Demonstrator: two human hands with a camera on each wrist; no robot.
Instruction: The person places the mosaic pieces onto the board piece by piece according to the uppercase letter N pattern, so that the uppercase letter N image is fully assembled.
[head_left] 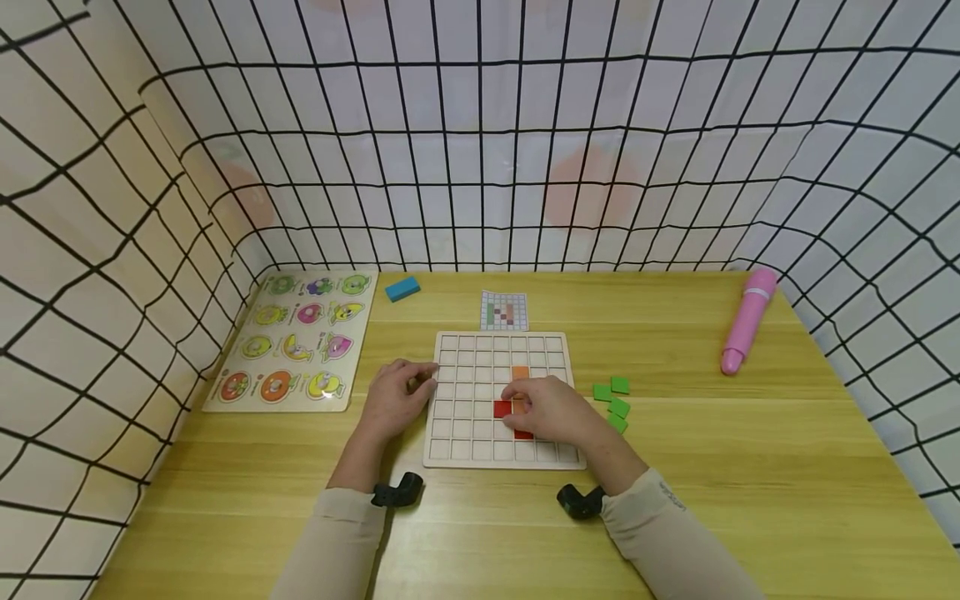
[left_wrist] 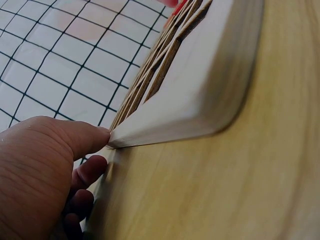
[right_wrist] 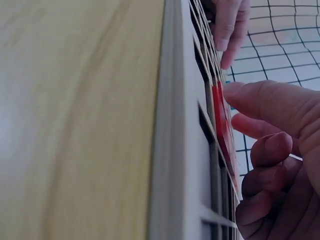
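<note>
The head view looks forward and down from above and behind both hands, far enough off to take in the left hand [head_left: 397,396], the right hand [head_left: 555,408], the whole board [head_left: 463,390] between them and the grid [head_left: 480,167] beyond. The left wrist view sits low and very close, to the right of its hand, rolled sideways, facing past the thumb along the board. The right wrist view, equally near, lies left of its hand, rolled the opposite way; it shares the left hand, at its top, with the head view.
</note>
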